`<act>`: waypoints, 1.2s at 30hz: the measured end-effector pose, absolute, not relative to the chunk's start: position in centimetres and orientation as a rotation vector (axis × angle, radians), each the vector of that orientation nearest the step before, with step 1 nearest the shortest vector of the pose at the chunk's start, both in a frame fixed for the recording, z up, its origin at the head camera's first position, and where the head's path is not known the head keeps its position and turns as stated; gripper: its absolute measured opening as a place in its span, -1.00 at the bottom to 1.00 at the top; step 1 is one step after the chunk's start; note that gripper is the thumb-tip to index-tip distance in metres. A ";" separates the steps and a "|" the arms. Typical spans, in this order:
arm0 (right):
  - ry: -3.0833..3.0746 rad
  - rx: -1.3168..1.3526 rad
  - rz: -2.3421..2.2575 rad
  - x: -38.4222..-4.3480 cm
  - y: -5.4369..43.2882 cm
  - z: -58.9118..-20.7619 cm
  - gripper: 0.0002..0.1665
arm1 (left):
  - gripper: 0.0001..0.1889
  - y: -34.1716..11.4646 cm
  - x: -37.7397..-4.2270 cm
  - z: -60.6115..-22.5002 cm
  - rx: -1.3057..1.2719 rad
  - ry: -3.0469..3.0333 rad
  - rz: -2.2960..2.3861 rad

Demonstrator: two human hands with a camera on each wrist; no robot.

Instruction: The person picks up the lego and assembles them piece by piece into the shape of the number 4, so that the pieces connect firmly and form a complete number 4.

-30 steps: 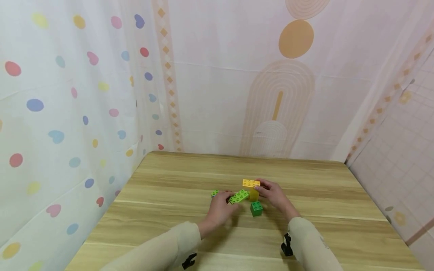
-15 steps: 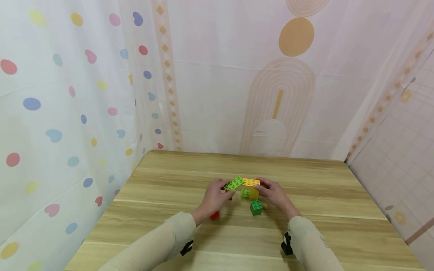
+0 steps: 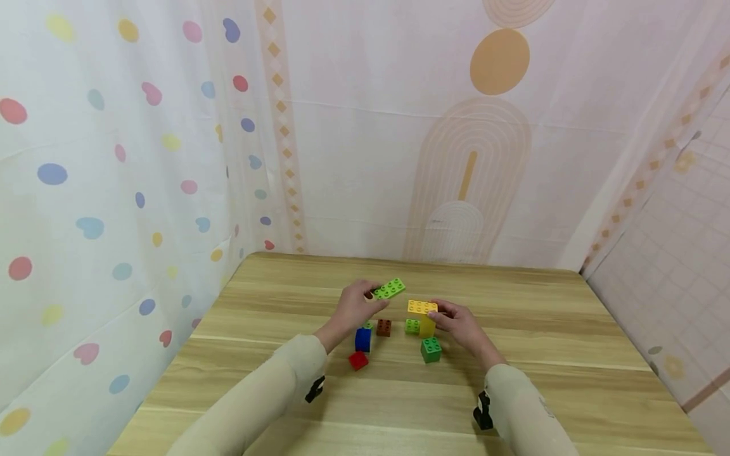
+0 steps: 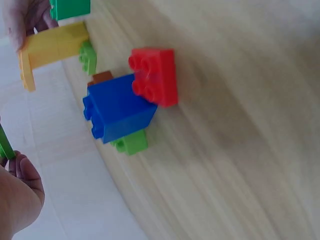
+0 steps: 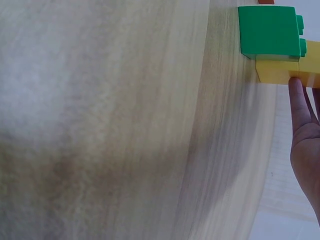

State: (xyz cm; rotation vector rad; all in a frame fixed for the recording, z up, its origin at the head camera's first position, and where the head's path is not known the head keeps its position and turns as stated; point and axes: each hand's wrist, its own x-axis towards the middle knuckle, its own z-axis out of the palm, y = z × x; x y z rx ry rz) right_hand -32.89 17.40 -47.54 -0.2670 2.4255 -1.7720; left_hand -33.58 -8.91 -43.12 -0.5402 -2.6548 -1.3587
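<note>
Bricks point(image 3: 431, 350) on table point(image 3: 502, 304), curtain point(image 3: 353, 145) behind

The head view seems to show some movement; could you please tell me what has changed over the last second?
The left hand moved forward and slightly left, carrying the lime plate and uncovering the red block. The right hand stayed on the yellow stack, and the green block stayed put.

The left wrist view crops the held lime brick point(image 4: 5, 144).
</note>
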 end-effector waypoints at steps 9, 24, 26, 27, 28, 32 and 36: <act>2.422 -0.255 -1.770 -32.9 17.4 -47.4 -0.41 | -0.58 -8.6 -35.0 -42.6 -0.635 -2.699 -1.320; 2.393 -0.252 -1.760 -32.7 17.7 -47.0 -0.43 | -0.62 -8.3 -36.5 -42.6 -0.831 -2.810 -1.290; 2.391 -0.259 -1.759 -32.7 17.7 -47.0 -0.42 | -0.63 -8.3 -36.6 -42.7 -0.864 -2.817 -1.279; 2.389 -0.257 -1.761 -32.7 17.7 -47.1 -0.42 | -0.63 -8.3 -36.7 -42.7 -0.876 -2.821 -1.270; 2.390 -0.259 -1.761 -32.8 17.7 -47.1 -0.41 | -0.64 -8.3 -36.8 -42.7 -0.893 -2.826 -1.252; 2.393 -0.257 -1.764 -32.8 17.6 -47.2 -0.41 | -0.64 -8.3 -37.1 -42.7 -0.939 -2.843 -1.173; 2.391 -0.247 -1.760 -32.9 17.5 -47.3 -0.43 | -0.63 -8.1 -37.4 -42.8 -0.974 -2.870 -1.079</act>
